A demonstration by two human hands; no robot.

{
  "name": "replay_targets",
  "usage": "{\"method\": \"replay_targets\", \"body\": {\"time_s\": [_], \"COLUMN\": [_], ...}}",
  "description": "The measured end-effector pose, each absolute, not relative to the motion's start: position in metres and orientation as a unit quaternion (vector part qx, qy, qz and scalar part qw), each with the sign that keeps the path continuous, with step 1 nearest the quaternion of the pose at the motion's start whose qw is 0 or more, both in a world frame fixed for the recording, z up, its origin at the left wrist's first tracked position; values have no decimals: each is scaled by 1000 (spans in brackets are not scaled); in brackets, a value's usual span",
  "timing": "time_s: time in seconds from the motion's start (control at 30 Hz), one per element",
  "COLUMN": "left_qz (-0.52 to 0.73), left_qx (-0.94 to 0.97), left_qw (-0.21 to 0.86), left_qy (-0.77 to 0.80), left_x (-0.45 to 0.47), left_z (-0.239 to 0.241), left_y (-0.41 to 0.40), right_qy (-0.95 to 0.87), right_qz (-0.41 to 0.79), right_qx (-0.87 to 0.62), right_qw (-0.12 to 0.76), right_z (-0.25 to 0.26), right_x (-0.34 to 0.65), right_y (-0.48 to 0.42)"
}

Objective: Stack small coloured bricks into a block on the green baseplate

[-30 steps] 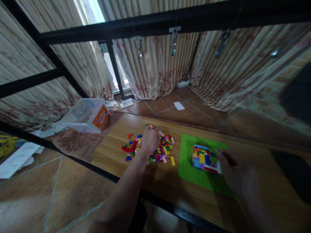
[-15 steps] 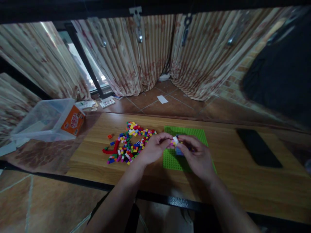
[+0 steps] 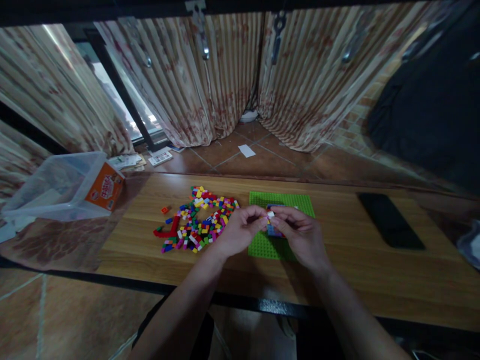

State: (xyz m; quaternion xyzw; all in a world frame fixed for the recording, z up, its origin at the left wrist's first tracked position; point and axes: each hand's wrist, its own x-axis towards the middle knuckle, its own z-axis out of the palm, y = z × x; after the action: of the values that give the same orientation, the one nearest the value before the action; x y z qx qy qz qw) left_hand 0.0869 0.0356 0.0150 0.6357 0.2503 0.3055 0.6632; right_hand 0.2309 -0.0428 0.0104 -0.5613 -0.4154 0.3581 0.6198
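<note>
Both my hands meet over the green baseplate (image 3: 296, 201) on the wooden table. My left hand (image 3: 240, 231) and my right hand (image 3: 300, 235) pinch a small white brick (image 3: 270, 214) between their fingertips. Just under the fingers sits a multicoloured block of joined bricks (image 3: 273, 231), mostly hidden by my hands. A loose pile of small coloured bricks (image 3: 198, 222) lies on the table to the left of the baseplate, close to my left wrist.
A clear plastic tub (image 3: 60, 186) with an orange label stands at the table's far left. A black phone (image 3: 390, 221) lies flat to the right. Curtains hang behind, and a dark metal frame bar (image 3: 240, 6) runs overhead.
My left hand left the brick pile and came to the baseplate, where both hands now pinch a white brick. The view swung down and to the right.
</note>
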Motion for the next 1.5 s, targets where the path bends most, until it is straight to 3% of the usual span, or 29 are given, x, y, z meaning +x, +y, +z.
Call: {"method": "replay_targets", "body": {"time_s": [0.27, 0.5, 0.7, 1.0, 1.33, 1.5], "left_qz": [319, 311, 312, 317, 293, 273], "left_qx": [647, 697, 716, 732, 744, 780], "left_qw": [623, 538, 511, 481, 479, 424], "left_qy": [303, 357, 359, 364, 361, 371], "left_x": [81, 73, 71, 69, 71, 68], "left_z": [10, 6, 4, 2, 4, 5], "left_y": [47, 61, 64, 68, 62, 62], "right_qy": [-356, -353, -386, -487, -578, -577], "right_qz": [359, 301, 215, 135, 86, 62], "right_qx": [-527, -593, -707, -734, -680, -691], "right_qw": [683, 659, 553, 454, 442, 431], "right_z": [14, 17, 13, 10, 4, 5], "right_x": [267, 300, 302, 301, 284, 274], "right_y": [-46, -54, -62, -69, -60, -57]}}
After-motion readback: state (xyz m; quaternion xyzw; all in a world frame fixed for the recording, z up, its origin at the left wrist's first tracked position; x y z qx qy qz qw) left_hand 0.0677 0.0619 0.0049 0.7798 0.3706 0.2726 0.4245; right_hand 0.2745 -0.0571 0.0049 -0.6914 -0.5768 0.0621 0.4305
